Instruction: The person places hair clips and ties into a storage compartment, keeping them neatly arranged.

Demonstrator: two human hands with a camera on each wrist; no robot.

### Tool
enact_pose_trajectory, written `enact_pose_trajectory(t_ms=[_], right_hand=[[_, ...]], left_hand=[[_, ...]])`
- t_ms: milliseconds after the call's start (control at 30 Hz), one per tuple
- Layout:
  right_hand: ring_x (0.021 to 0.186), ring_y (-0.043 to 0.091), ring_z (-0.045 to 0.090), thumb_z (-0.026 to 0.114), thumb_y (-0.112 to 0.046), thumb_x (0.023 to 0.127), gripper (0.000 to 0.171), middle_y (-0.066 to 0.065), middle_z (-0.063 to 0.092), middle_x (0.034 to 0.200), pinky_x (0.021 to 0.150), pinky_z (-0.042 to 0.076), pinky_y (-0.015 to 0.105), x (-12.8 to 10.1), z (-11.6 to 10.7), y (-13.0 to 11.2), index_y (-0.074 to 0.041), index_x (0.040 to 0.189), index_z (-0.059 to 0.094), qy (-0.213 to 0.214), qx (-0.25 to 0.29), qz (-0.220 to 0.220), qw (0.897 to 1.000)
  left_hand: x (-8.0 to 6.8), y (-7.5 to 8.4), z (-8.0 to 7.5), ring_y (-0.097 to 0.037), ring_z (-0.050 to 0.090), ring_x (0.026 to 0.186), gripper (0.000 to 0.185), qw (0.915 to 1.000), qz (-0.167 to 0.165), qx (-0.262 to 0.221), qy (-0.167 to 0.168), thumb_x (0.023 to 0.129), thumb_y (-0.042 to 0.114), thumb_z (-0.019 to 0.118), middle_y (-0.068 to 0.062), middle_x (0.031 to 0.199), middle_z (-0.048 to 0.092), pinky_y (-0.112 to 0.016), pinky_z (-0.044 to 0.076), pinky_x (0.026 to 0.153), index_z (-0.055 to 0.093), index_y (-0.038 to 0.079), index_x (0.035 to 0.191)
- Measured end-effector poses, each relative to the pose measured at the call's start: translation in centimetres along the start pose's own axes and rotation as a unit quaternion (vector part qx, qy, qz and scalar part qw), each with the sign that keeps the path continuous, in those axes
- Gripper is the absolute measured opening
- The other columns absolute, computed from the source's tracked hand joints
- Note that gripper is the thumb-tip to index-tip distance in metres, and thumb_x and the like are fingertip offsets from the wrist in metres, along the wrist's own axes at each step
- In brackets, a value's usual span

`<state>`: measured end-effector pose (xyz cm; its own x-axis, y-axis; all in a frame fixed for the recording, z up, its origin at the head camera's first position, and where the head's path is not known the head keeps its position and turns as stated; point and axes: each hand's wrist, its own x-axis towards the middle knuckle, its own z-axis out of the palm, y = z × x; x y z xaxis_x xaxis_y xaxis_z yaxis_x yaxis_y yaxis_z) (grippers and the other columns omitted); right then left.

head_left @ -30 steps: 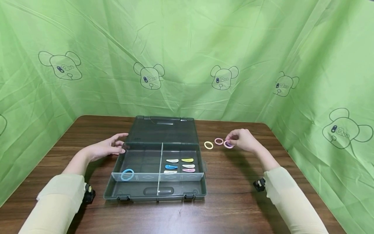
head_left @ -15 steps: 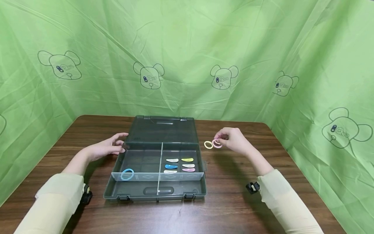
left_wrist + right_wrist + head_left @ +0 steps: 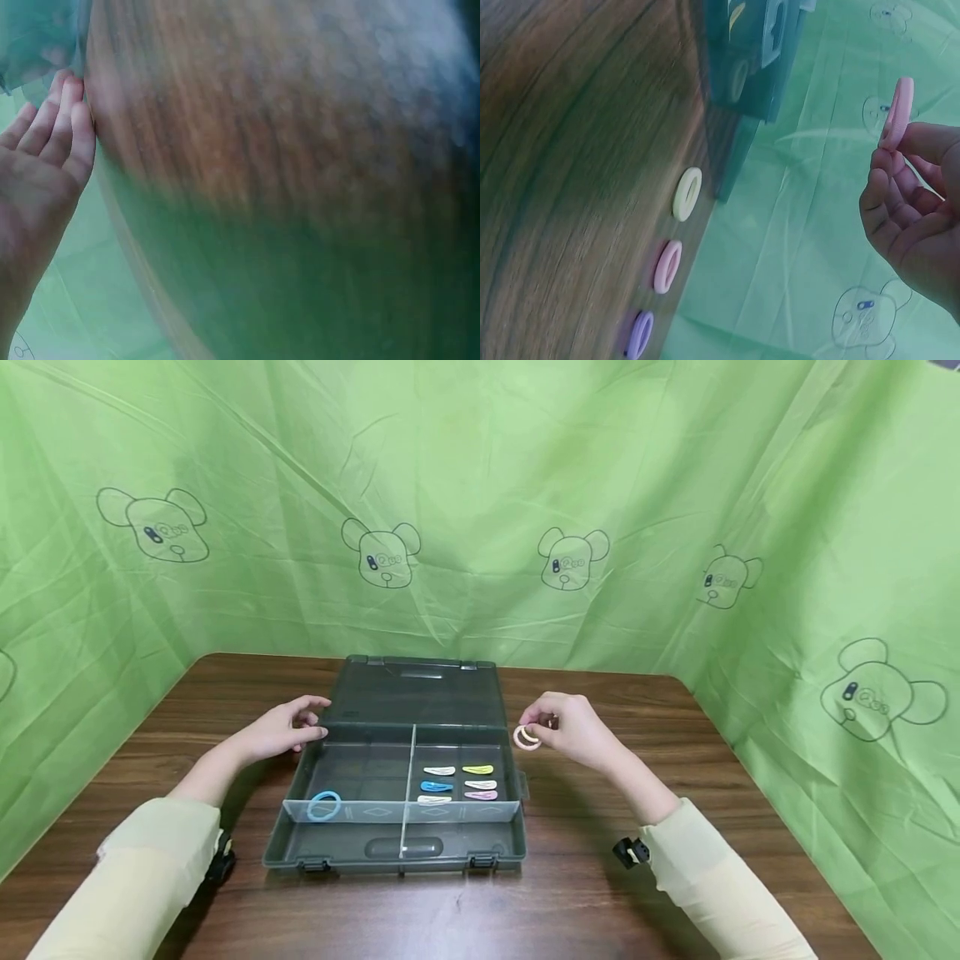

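Note:
My right hand (image 3: 568,727) pinches a pink hair tie (image 3: 904,105) between thumb and fingers, just off the right side of the grey see-through box (image 3: 397,865). Below it on the table, the right wrist view has a yellow hair tie (image 3: 679,201), a second pink hair tie (image 3: 659,274) and a purple hair tie (image 3: 634,340) in a row. My left hand (image 3: 273,732) touches the box's left edge near the hinge, fingers fairly straight in the left wrist view. Inside the box, a blue hair tie (image 3: 311,807) is at the left divider.
The box's lid (image 3: 420,697) lies folded back. Its right compartment has several snap hair clips in rows, among them a blue clip (image 3: 437,787) and a yellow clip (image 3: 477,769). A green curtain (image 3: 480,460) hangs around the wooden table (image 3: 465,918).
My right hand has carried the pink hair tie leftward, from above the purple one past the other pink one to the yellow one beside the box. The left hand has stayed at the box's edge.

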<state>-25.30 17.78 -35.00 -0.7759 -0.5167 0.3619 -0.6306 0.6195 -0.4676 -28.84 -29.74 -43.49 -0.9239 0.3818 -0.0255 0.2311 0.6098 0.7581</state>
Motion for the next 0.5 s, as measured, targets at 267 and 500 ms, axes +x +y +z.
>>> enact_pose_trajectory(t_ms=[267, 500], right_hand=[[0.067, 0.004, 0.055, 0.073, -0.005, 0.080, 0.014, -0.010, 0.063, 0.077, 0.060, 0.050, 0.026, 0.4, 1.2, -2.0, -0.018, 0.084, 0.071, -0.006, 0.001, -0.031, 1.000], [0.064, 0.003, 0.053, 0.073, -0.008, 0.081, 0.008, -0.009, 0.061, 0.075, 0.057, 0.045, 0.019, 1.5, 2.4, -4.6, -0.016, 0.084, 0.070, 0.002, -0.007, -0.083, 0.997]], left_hand=[[0.0, -0.1, 0.1, -0.026, 0.057, 0.100, 0.052, 0.9904, 0.040, 0.118, 0.060, 0.089, 0.036, 0.064, -0.011, 0.106, 0.062, -0.046, 0.043, 0.085, 0.052, 0.006, 0.129], [0.1, -0.6, -0.3, -0.030, 0.054, 0.109, 0.057, 0.9915, 0.036, 0.116, 0.047, 0.087, 0.044, 0.065, -0.013, 0.116, 0.061, -0.052, 0.040, 0.091, 0.052, 0.010, 0.131]])
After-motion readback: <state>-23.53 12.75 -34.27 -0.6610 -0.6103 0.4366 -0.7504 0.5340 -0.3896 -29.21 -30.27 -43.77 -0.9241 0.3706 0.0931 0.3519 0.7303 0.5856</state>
